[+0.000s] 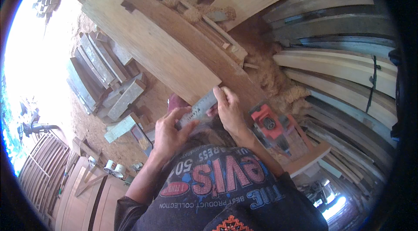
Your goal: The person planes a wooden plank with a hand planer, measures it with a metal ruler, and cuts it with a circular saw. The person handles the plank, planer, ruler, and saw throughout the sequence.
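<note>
A short grey strip [199,108] with dark printing spans the gap between my hands, slanting up to the right. It looks like sandpaper, though I cannot be sure. My left hand [171,131] pinches its lower left end between thumb and fingers. At the upper right end, my right hand [229,111] grips it, thumb on top and fingers curled beneath. Just beyond the strip lies the near end of a long, pale wooden board [152,50]. The board has a dark notch in its far right edge and rests on a brown wooden bench [191,39].
A red power tool [266,122] stands on the bench to the right of my right hand. Curled shavings [191,14] lie along the bench's far side. Stacked planks [339,67] fill the right. Several wood offcuts [98,63] are piled on the floor at left.
</note>
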The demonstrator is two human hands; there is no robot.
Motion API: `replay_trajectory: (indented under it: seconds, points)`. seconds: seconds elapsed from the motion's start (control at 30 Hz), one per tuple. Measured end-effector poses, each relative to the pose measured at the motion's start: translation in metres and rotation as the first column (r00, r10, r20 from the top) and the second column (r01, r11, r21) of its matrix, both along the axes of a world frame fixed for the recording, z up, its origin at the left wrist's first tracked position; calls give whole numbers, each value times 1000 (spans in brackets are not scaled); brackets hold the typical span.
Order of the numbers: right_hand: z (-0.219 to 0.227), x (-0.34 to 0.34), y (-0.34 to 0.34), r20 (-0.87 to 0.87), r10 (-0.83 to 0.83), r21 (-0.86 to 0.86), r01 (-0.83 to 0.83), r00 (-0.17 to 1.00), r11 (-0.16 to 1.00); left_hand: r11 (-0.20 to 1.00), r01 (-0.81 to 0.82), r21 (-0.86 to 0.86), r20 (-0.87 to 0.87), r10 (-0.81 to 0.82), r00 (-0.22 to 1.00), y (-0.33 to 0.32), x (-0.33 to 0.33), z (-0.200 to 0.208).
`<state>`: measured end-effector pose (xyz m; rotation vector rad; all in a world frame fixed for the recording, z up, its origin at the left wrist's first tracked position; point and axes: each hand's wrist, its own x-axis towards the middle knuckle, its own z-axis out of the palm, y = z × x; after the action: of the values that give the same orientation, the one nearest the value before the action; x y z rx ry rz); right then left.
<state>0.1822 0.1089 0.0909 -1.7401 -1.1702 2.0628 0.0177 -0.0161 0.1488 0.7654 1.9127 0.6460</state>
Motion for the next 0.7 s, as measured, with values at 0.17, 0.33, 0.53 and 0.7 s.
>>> replay_trajectory:
  seconds: [0.17,0.33,0.53,0.7]
  points:
    - [-3,-4,3,-78,-35,19,37,996,999,1000,-12,-3,-9,12,1000,3,2,1]
    - [-3,-4,6,-82,-27,-55,22,996,998,999,-37,-4,4,37,999,4,1,2]
    - [-6,-17,10,-55,-51,-15,51,997,999,998,-36,49,-16,36,999,7,-8,-4]
    - [-20,-35,20,-105,-22,7,23,994,1000,996,-74,-42,-51,72,996,11,-21,-8]
